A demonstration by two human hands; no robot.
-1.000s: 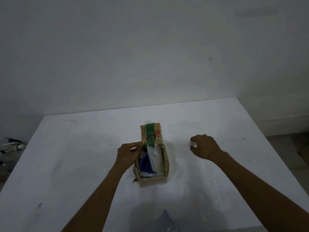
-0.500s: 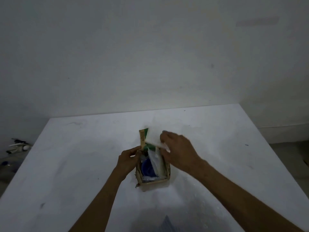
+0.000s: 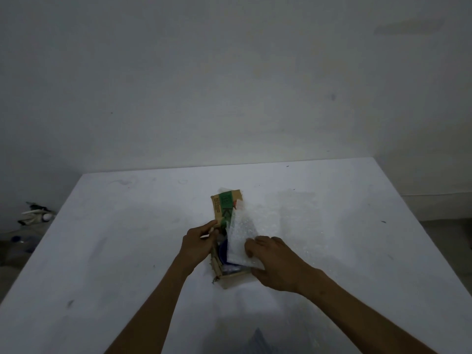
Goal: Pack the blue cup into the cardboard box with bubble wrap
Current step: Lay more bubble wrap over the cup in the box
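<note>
A small cardboard box (image 3: 231, 281) stands on the white table (image 3: 115, 238), its far flap (image 3: 224, 205) with green print raised. The blue cup (image 3: 223, 251) sits inside, partly covered. My left hand (image 3: 198, 245) grips the box's left wall. My right hand (image 3: 273, 261) holds a sheet of bubble wrap (image 3: 241, 236) over the box's right side, with the sheet standing up from the opening.
A wall rises right behind the table's far edge. Clutter (image 3: 35, 215) lies on the floor off the table's left side. A dark grey object (image 3: 258, 341) shows at the table's near edge.
My right hand came from the table at the right to the box with the bubble wrap, then drew down toward the box's near right corner. The left hand stayed on the box.
</note>
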